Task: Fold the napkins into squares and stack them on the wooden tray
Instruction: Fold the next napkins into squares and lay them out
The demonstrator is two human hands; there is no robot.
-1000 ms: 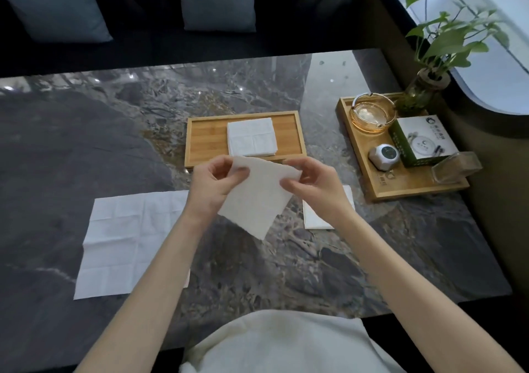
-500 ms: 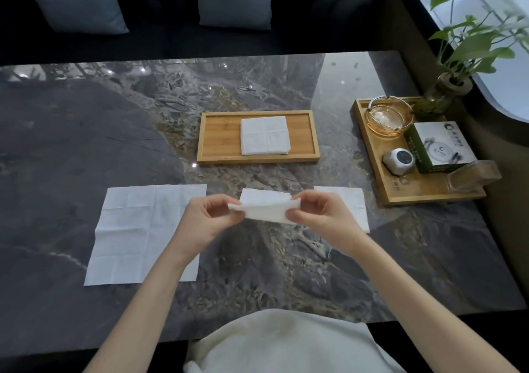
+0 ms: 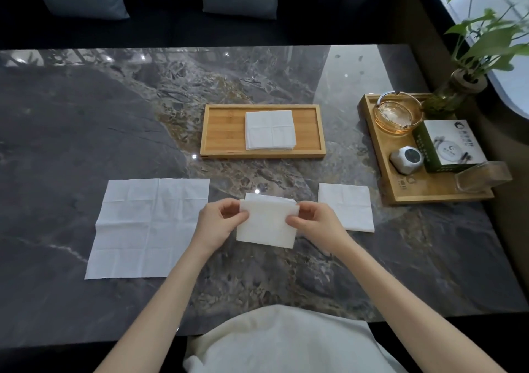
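Note:
A folded white napkin [image 3: 266,226] is held just above the marble table, pinched at its upper left corner by my left hand [image 3: 219,223] and at its upper right by my right hand [image 3: 315,222]. Beyond it sits the wooden tray [image 3: 223,132] with a stack of folded napkins [image 3: 270,130] in its middle. An unfolded napkin [image 3: 146,226] lies flat to the left. A folded square napkin [image 3: 346,206] lies to the right of my right hand.
A second wooden tray [image 3: 406,192] at the right holds a glass ashtray [image 3: 396,116], a green and white box [image 3: 446,145], a small grey device [image 3: 406,159] and a clear holder [image 3: 481,176]. A potted plant [image 3: 469,66] stands behind it. A sofa with cushions runs along the table's far side.
The napkin between my hands has come down from in front of the tray towards the table and been folded over into a smaller square. My view has shifted slightly.

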